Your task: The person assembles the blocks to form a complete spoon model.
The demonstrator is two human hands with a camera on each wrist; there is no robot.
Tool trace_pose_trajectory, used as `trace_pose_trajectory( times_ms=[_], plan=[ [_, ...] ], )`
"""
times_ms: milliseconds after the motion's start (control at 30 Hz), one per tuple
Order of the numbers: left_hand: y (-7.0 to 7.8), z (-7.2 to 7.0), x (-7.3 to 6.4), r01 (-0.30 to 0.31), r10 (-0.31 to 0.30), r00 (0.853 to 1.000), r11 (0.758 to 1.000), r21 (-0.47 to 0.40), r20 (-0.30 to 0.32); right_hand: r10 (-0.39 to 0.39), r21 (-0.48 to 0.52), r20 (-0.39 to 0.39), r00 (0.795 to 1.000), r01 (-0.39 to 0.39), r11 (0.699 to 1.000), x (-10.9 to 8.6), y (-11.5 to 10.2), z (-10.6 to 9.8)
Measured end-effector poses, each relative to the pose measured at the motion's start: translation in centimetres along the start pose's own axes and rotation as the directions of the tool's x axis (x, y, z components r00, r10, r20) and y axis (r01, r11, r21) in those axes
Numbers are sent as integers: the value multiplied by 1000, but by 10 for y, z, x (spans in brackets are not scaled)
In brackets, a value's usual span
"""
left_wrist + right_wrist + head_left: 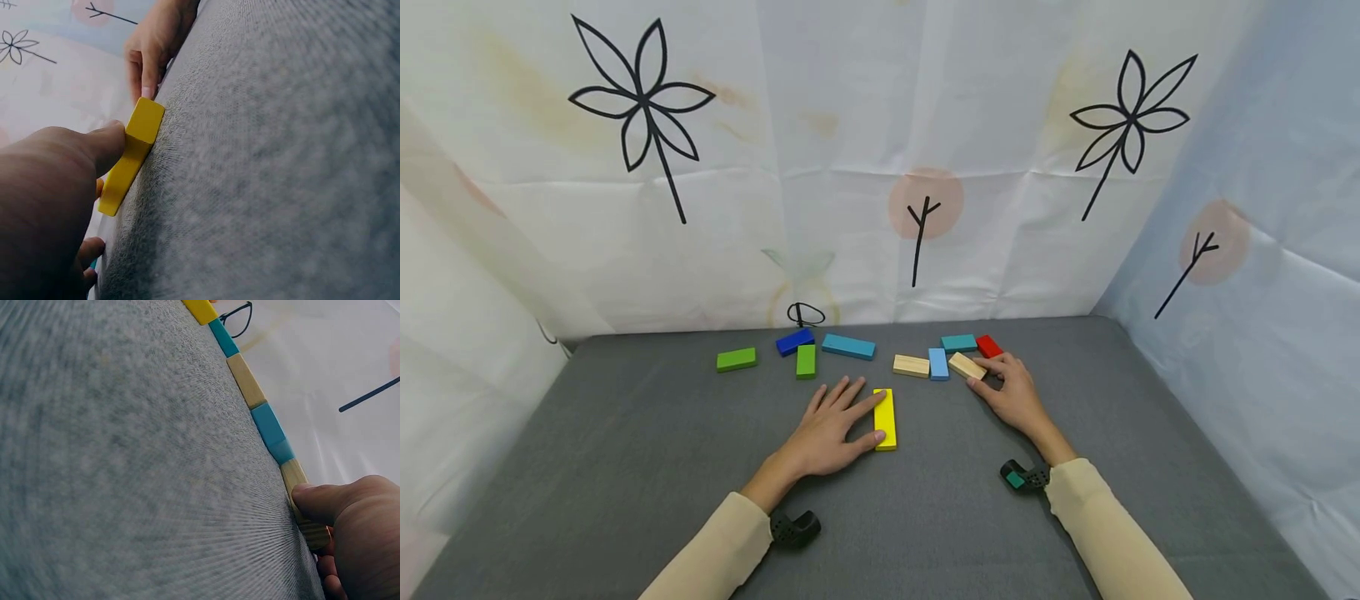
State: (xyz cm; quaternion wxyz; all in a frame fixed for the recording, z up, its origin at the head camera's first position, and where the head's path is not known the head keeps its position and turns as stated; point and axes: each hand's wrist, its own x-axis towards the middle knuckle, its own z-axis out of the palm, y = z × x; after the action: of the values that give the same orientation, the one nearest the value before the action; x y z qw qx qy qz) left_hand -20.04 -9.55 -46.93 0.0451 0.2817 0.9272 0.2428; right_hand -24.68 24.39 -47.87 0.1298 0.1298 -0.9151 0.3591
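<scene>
My left hand [829, 429] is spread on the table, its thumb and index finger resting on a long yellow block [887, 421]. In the left wrist view, the thumb touches the side of that yellow block [128, 169], which lies flat on the cloth. With thumb and fingers, my right hand [1017, 396] pinches a plain wooden block [967, 366] on the table. The right wrist view shows the thumb against this wooden block [294, 481]. Close by lie a light blue block [938, 364], a teal block [958, 342] and a red block [989, 347], the red one partly behind the fingers.
Another wooden block [911, 366] lies left of the light blue one. Farther left are a long blue block [848, 347], a dark blue block [794, 342], an upright-turned green block [806, 362] and a second green block [737, 360]. Printed cloth [850, 167] hangs behind the grey table [647, 467].
</scene>
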Motion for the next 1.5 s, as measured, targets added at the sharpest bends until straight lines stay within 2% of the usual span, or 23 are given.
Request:
trace_pose_trajectory(
  times_ms=[100,267,467,633,767,933,1133,1300,1500],
  plan=[
    [-1,0,0,2,-2,1000,999,33,8,-10,4,-7,1000,10,1000,0,-1,0],
    [-2,-1,0,3,-4,1000,999,36,3,-24,14,-33,999,25,1000,1,-4,-1],
    [-1,-2,-1,1,-1,1000,1000,25,-2,14,55,-48,999,-11,998,4,-9,-5],
    [0,-1,-1,2,-2,1000,1000,21,-3,5,62,-21,1000,-4,998,5,-19,-10],
    [-1,0,0,12,-12,1000,1000,22,0,-35,129,31,999,31,991,6,-36,-9],
    [-1,1,2,23,-23,1000,1000,19,4,-88,226,115,989,60,972,3,-54,7],
    [-1,1,1,36,-36,999,999,22,8,-112,248,207,972,58,967,3,-67,29],
    [-2,1,1,30,-30,1000,999,17,2,-89,237,237,967,31,971,10,-75,42],
    [-1,0,3,25,-25,1000,1000,13,-2,-81,218,222,972,31,976,19,-82,54]
  ],
)
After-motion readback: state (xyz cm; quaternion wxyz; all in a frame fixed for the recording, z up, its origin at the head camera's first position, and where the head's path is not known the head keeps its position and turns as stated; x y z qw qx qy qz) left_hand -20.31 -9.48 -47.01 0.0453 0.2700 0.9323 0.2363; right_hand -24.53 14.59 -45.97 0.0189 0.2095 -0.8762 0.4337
